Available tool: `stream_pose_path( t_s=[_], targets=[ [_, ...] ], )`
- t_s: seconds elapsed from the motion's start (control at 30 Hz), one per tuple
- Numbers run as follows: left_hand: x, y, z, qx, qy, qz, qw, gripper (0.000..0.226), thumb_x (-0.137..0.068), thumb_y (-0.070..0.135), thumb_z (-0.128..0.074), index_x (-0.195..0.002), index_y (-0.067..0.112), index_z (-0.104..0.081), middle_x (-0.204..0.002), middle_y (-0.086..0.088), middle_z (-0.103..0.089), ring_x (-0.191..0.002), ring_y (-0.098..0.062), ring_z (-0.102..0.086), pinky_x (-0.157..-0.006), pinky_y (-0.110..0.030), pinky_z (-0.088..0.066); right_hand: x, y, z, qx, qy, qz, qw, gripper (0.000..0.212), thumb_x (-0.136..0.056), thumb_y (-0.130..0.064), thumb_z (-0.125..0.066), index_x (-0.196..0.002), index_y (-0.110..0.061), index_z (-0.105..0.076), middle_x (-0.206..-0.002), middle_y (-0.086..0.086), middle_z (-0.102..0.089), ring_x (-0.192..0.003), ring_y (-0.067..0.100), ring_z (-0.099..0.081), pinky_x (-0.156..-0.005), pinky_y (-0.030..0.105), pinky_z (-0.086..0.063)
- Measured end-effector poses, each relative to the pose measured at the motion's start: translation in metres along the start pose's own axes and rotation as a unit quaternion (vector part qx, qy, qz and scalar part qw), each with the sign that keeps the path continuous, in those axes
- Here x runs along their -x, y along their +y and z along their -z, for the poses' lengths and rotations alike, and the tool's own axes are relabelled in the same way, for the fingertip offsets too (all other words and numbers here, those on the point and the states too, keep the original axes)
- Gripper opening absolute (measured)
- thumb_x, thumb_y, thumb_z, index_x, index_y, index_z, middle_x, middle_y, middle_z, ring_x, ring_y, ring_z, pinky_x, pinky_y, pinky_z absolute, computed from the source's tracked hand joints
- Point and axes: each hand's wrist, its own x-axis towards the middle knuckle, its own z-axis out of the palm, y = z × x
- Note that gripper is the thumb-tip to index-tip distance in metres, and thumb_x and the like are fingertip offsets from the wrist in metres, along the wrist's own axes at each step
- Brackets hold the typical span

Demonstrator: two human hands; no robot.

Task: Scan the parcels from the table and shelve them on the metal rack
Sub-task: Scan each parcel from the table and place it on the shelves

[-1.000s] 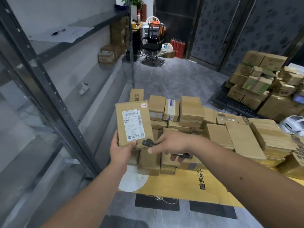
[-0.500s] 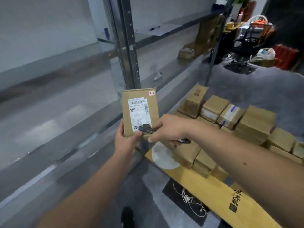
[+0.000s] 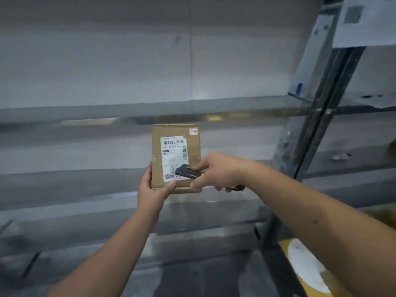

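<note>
Motion blur smears most of the metal rack (image 3: 132,112), so its shelves read only as grey horizontal bands and nothing on them can be made out; a dark upright post (image 3: 317,116) at the right is sharper. Only a yellow corner of the tabletop (image 3: 285,247) shows at the lower right edge, with a white round patch on it, the rest cut off. A sheet of paper (image 3: 364,22) is cropped by the top right corner.

Held upright in front of the rack, the parcel (image 3: 157,183) is a flat brown cardboard box with a white shipping label bearing barcodes, the small print unreadable, and a small red-edged sticker at its top right corner. The left hand (image 3: 151,189) grips its lower left corner, thumb across the front and fingers hidden behind. The right hand (image 3: 216,172) is curled round a dark handheld scanner (image 3: 185,171), whose head overlaps the label's lower right part; its rear end pokes out below the hand.
</note>
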Motion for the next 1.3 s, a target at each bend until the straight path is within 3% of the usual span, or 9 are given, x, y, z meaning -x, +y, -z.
stream_pose_path(
  t_s=[0.23,0.33,0.43,0.57,0.8,1.0,1.13,1.23,1.3],
  targets=[
    [0.01,0.063,0.167,0.026,0.096,-0.049,0.994,0.103,-0.06,0.019,-0.092,-0.151,0.035,-0.046,-0.128,0.0,-0.073,-0.118,-0.026,-0.07,-0.094,-0.046,-0.06,-0.036,-0.147,-0.053,0.04,-0.031,0.098,0.994,0.032,-0.086,-0.047,-0.08,-0.114,-0.031,-0.078,-0.07,0.002,-0.058,-0.05,0.014,-0.055,-0.052,0.031,-0.048],
    [0.013,0.084,0.229,0.009,0.114,-0.063,0.991,0.101,-0.062,0.017,-0.092,-0.151,0.032,-0.047,-0.129,-0.001,-0.072,-0.118,-0.026,-0.07,-0.098,-0.051,-0.058,-0.047,-0.202,-0.081,0.06,-0.039,0.113,0.991,0.033,-0.09,-0.048,-0.078,-0.118,-0.032,-0.077,-0.067,-0.001,-0.054,-0.034,0.006,-0.047,-0.044,0.02,-0.042],
    [0.014,0.104,0.281,-0.011,0.124,-0.085,0.989,0.105,-0.057,0.024,-0.094,-0.15,0.034,-0.047,-0.133,0.0,-0.071,-0.121,-0.025,-0.069,-0.102,-0.055,-0.056,-0.059,-0.254,-0.106,0.072,-0.046,0.141,0.986,0.036,-0.089,-0.048,-0.079,-0.12,-0.029,-0.077,-0.065,-0.002,-0.055,-0.034,0.005,-0.047,-0.043,0.019,-0.042],
    [0.01,0.131,0.34,-0.007,0.151,-0.104,0.983,0.101,-0.061,0.016,-0.091,-0.15,0.035,-0.047,-0.135,-0.001,-0.069,-0.121,-0.022,-0.069,-0.102,-0.054,-0.056,-0.073,-0.312,-0.128,0.088,-0.056,0.171,0.98,0.031,-0.092,-0.047,-0.078,-0.119,-0.033,-0.076,-0.066,0.0,-0.054,-0.031,0.004,-0.045,-0.039,0.015,-0.038],
    [-0.027,0.171,0.413,0.023,0.19,-0.127,0.973,0.097,-0.076,0.003,-0.089,-0.156,0.029,-0.041,-0.138,-0.004,-0.067,-0.122,-0.024,-0.068,-0.099,-0.052,-0.058,-0.109,-0.393,-0.135,0.109,-0.05,0.211,0.97,0.031,-0.092,-0.044,-0.077,-0.121,-0.031,-0.077,-0.067,0.0,-0.053,-0.032,0.006,-0.046,-0.038,0.016,-0.037],
    [-0.092,0.203,0.451,0.052,0.186,-0.154,0.969,0.087,-0.084,-0.007,-0.079,-0.155,0.027,-0.041,-0.131,-0.006,-0.071,-0.116,-0.025,-0.071,-0.084,-0.038,-0.063,-0.167,-0.44,-0.124,0.126,-0.034,0.215,0.968,0.034,-0.091,-0.049,-0.078,-0.122,-0.034,-0.075,-0.066,-0.001,-0.052,-0.031,0.007,-0.045,-0.039,0.015,-0.037],
    [-0.138,0.215,0.476,0.053,0.195,-0.171,0.964,0.088,-0.084,-0.006,-0.08,-0.156,0.026,-0.041,-0.132,-0.004,-0.071,-0.116,-0.022,-0.071,-0.089,-0.04,-0.063,-0.219,-0.467,-0.117,0.129,-0.02,0.228,0.965,0.034,-0.091,-0.051,-0.077,-0.122,-0.036,-0.074,-0.069,0.0,-0.055,-0.032,0.007,-0.047,-0.04,0.015,-0.038],
    [-0.168,0.224,0.497,0.046,0.202,-0.17,0.963,0.089,-0.086,-0.005,-0.079,-0.158,0.028,-0.038,-0.133,-0.002,-0.069,-0.117,-0.021,-0.07,-0.088,-0.036,-0.063,-0.263,-0.487,-0.114,0.12,-0.025,0.245,0.962,0.035,-0.087,-0.053,-0.08,-0.117,-0.037,-0.076,-0.077,0.002,-0.062,-0.05,0.013,-0.059,-0.047,0.024,-0.048],
    [-0.189,0.229,0.513,0.044,0.21,-0.17,0.962,0.09,-0.085,-0.006,-0.079,-0.158,0.029,-0.038,-0.135,-0.002,-0.068,-0.118,-0.021,-0.069,-0.088,-0.035,-0.063,-0.289,-0.5,-0.113,0.127,-0.032,0.252,0.959,0.035,-0.086,-0.053,-0.081,-0.116,-0.036,-0.077,-0.072,0.0,-0.06,-0.055,0.016,-0.061,-0.05,0.027,-0.05]
  ],
)
